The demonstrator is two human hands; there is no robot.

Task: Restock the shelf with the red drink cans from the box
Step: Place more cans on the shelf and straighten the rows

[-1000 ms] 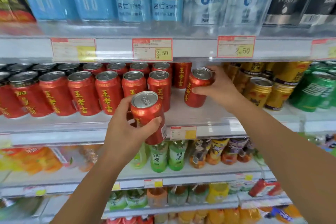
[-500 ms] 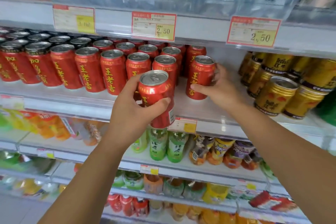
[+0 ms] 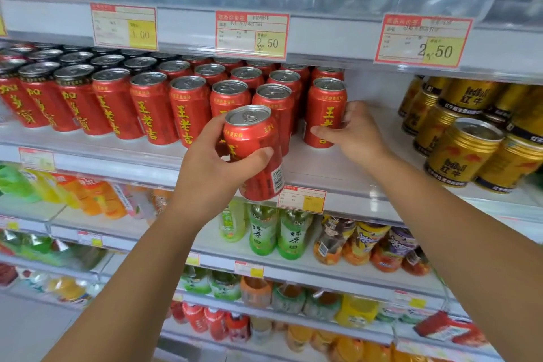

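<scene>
The left hand wraps a tilted can at the shelf edge; the right hand clasps the end can, 3 o'clock of the row.

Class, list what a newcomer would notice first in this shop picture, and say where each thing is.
At centre, the left hand holds a tilted red can before the shelf edge. Beside it, the right hand grips a standing red can at the end of the red rows. Gold cans crowd the shelf's far right.
</scene>
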